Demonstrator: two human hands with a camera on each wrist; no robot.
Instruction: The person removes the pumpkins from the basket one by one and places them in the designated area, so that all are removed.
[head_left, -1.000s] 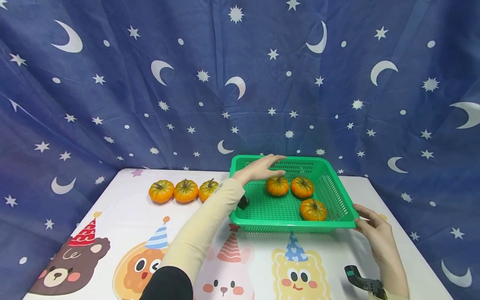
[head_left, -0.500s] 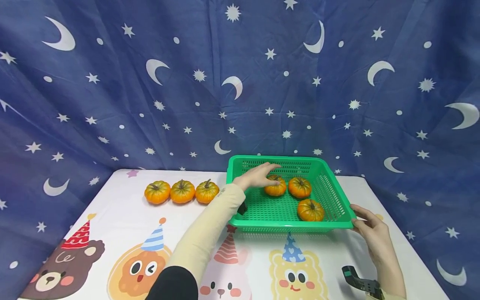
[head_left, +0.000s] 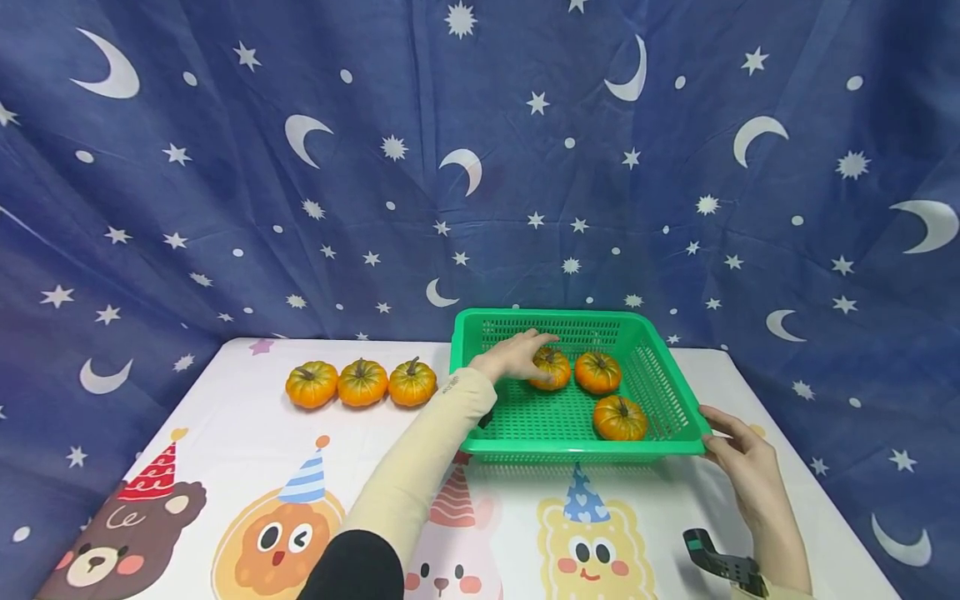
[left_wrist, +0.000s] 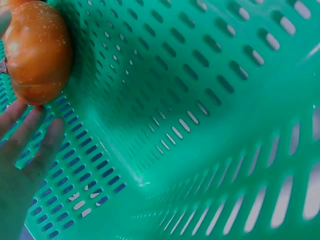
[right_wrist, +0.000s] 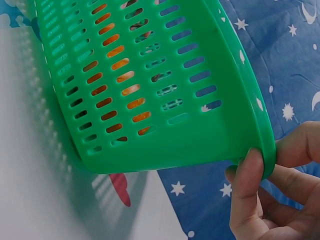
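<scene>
In the head view, my left hand (head_left: 516,356) reaches into the green plastic basket (head_left: 577,448) and spans its left pumpkin (head_left: 553,369), thumb in front and fingers toward the far side. The left wrist view has that pumpkin (left_wrist: 40,52) at upper left, with the fairly straight fingers (left_wrist: 30,127) right at its edge. Two more small orange pumpkins lie in the basket, one at the back (head_left: 597,373) and one nearer the front (head_left: 620,418). My right hand (head_left: 750,467) pinches the basket's front right corner, its thumb and fingers on the rim (right_wrist: 267,150).
Left of the basket, three pumpkins stand in a row on the white cartoon-print tablecloth: left (head_left: 311,384), middle (head_left: 362,382) and right (head_left: 412,382). A blue curtain (head_left: 360,208) with moons and stars hangs behind the table.
My left hand has come down from above the left pumpkin in the basket to around it. The right hand keeps its hold on the corner. The head view has shifted slightly.
</scene>
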